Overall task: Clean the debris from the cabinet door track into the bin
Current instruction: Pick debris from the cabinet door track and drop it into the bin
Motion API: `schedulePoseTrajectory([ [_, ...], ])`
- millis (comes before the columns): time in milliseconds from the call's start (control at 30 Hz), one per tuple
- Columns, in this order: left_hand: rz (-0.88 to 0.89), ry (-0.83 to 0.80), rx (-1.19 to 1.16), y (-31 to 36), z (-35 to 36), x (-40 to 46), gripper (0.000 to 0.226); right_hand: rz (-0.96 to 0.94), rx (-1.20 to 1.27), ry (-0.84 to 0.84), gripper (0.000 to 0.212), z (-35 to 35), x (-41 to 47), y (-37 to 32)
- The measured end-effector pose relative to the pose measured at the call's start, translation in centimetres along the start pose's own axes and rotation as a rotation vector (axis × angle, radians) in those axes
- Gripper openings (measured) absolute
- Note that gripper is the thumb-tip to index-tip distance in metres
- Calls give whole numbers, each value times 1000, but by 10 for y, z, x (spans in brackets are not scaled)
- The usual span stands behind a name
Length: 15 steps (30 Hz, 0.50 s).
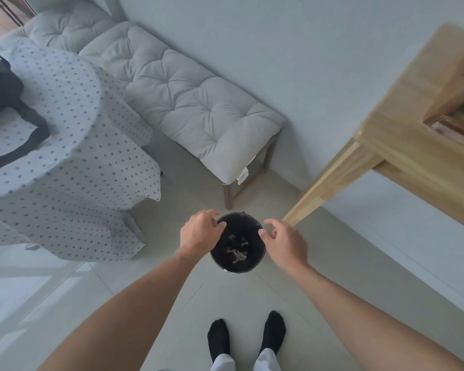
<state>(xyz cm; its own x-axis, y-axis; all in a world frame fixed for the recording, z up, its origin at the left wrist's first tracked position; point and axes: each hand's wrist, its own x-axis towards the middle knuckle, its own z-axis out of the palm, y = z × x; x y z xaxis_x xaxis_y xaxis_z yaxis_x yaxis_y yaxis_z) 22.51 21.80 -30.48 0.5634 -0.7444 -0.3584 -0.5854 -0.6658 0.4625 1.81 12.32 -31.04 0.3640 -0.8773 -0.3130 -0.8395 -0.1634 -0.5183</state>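
Observation:
A round black bin [252, 265] stands on the pale tiled floor straight below me, with light scraps of debris [237, 255] lying in its bottom. My left hand [201, 231] hovers over the bin's left rim with its fingers curled and loosely apart, holding nothing that I can see. Over the right rim is my right hand [283, 241], thumb and fingers spread and empty. At the right stands the wooden cabinet [402, 135], with part of its opening showing; its door track is blurred.
A grey cushioned bench [188, 103] runs along the wall behind the bin. At the left is a table under a dotted cloth [73, 145] with a black bag [3, 89] on it. My feet in black socks [245, 336] stand just before the bin.

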Motion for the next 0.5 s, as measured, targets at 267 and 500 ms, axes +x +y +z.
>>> schedulePoseTrajectory([
  [267,151,85,12,61,-79,-3,47,-39,86,171,37,-95,-15,-36],
  [500,246,189,-9,129,-163,-10,57,-90,154,329,38,-191,-26,-77],
])
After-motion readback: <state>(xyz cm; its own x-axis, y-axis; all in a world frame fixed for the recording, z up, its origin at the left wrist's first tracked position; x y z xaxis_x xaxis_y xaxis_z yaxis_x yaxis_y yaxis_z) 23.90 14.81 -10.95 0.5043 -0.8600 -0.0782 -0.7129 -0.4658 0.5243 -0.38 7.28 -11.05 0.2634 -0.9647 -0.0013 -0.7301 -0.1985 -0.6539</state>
